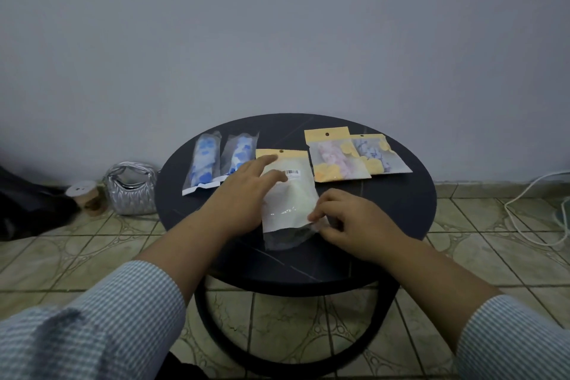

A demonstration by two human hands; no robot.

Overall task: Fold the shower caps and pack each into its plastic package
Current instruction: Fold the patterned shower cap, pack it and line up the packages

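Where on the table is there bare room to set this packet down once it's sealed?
Bare patches: the near edge of the table below the packet under both hands, the left rim below the blue packets, and the right rim below the two yellow-topped packets. The far half is crowded with packets.

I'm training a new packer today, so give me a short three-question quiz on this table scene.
1. True or false: the left hand lies flat on the middle package.
2. How many packages lie on the round table?
3. The right hand pinches the middle package at: A) its yellow header, B) its lower right edge, C) its barcode label.

Key: 1 true; 2 five; 3 B.
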